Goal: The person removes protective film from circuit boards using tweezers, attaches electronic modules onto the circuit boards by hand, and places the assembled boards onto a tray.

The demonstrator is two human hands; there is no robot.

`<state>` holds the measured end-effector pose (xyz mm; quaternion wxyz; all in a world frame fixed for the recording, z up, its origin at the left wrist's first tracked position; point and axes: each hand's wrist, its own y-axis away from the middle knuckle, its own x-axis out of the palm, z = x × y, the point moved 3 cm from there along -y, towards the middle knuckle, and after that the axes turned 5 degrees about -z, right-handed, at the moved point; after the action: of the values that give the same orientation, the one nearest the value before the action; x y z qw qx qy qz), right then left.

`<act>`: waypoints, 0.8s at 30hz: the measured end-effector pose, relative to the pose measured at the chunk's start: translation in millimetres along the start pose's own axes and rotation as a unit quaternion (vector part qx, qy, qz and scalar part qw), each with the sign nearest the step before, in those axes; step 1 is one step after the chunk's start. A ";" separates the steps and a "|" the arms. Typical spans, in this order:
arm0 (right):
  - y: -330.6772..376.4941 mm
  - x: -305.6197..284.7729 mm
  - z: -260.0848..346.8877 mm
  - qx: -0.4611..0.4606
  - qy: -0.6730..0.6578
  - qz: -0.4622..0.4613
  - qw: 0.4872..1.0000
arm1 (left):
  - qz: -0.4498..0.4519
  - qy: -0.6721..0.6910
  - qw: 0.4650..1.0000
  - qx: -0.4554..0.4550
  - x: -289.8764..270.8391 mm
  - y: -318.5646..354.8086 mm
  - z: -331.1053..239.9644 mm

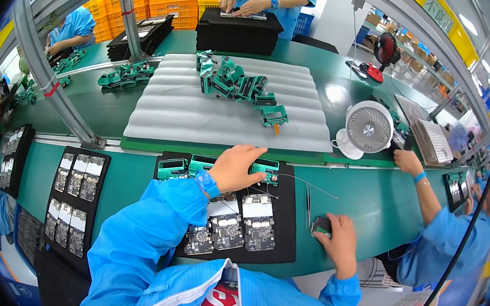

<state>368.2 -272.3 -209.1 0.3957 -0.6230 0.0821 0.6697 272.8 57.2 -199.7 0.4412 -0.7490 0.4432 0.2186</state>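
My left hand [236, 169] reaches over the far edge of a black foam mat [285, 235], thumb and forefinger spread around a green plastic frame [265, 167]. Its thumb overlaps the near part of that frame; I cannot tell how firmly it touches. Two more green frames [172, 169] lie left of it. Circuit boards [260, 232] with white upper parts sit in rows on the mat, some hidden by my left sleeve. At the mat's right, my right hand [340, 242] is closed on a small dark rectangular part [321, 225]. Tweezers [309, 205] lie just left of that hand.
A ribbed white foam sheet [160, 111] beyond bears a heap of green frames [234, 83]. Right of it stand a white fan [369, 128] and a red fan [385, 51]. Another mat with boards [76, 195] lies left. A metal post [50, 73] rises there. Co-workers work across and at right.
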 end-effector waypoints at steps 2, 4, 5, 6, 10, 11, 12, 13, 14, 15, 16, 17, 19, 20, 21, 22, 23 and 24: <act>11.3 1.5 -4.8 0.039 -0.065 -0.047 0.996 | 0.081 -0.023 0.996 -0.029 12.4 -5.3 2.5; 12.3 2.7 -16.8 0.078 -0.124 0.016 0.989 | 0.096 -0.032 0.994 -0.032 19.2 -7.3 5.2; 14.9 3.5 -20.8 0.114 -0.181 0.081 0.973 | 0.093 -0.041 0.994 -0.025 19.6 -6.8 4.3; 13.6 1.2 -19.8 0.116 -0.182 0.083 0.973 | 0.090 -0.050 0.995 -0.019 19.4 -5.9 4.1; -18.9 -15.5 6.3 0.154 -0.266 0.067 0.949 | 0.048 -0.013 0.999 0.002 10.5 -11.1 -10.7; -27.3 -13.4 15.1 0.166 -0.315 0.083 0.931 | 0.050 -0.015 0.999 0.000 8.5 -11.7 -17.3; -34.1 -4.3 23.7 0.116 -0.384 0.071 0.913 | 0.032 0.086 0.996 -0.020 7.1 -13.7 -25.5; -41.0 6.6 32.5 0.065 -0.449 0.058 0.889 | 0.014 0.186 0.982 -0.041 6.5 -15.2 -32.0; -51.1 12.4 46.7 0.004 -0.442 0.062 0.895 | 0.014 0.185 0.982 -0.044 5.9 -13.7 -36.9; -60.1 16.1 59.8 -0.056 -0.432 0.064 0.898 | -0.025 0.232 0.971 -0.050 4.3 -12.3 -41.7; -67.4 21.1 68.2 -0.054 -0.433 0.065 0.897 | -0.064 0.279 0.956 -0.055 3.2 -10.3 -44.8; -74.8 26.3 77.0 -0.068 -0.422 0.077 0.901 | -0.044 0.341 0.933 -0.103 5.8 -7.9 -44.1; -84.0 35.6 81.4 -0.079 -0.413 0.092 0.903 | -0.042 0.365 0.921 -0.126 5.9 -3.4 -48.0; -88.4 42.1 80.5 -0.073 -0.403 0.107 0.906 | -0.041 0.389 0.908 -0.147 5.9 -1.3 -48.6; -89.6 47.2 79.8 -0.066 -0.393 0.123 0.909 | -0.043 0.376 0.908 -0.176 6.1 2.4 -47.1; -88.3 49.7 79.5 -0.063 -0.394 0.125 0.908 | -0.042 0.377 0.908 -0.179 7.9 5.9 -43.5; -88.9 49.3 79.2 -0.082 -0.342 0.062 0.934 | -0.053 0.355 0.914 -0.189 9.2 10.3 -36.2; -88.7 48.3 79.0 -0.099 -0.288 -0.001 0.952 | -0.063 0.332 0.920 -0.200 10.4 14.7 -31.0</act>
<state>367.8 -144.2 -202.0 0.3395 -0.4394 -0.1026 0.8254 263.6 22.5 -198.1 0.1224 -0.8777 0.4631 0.0129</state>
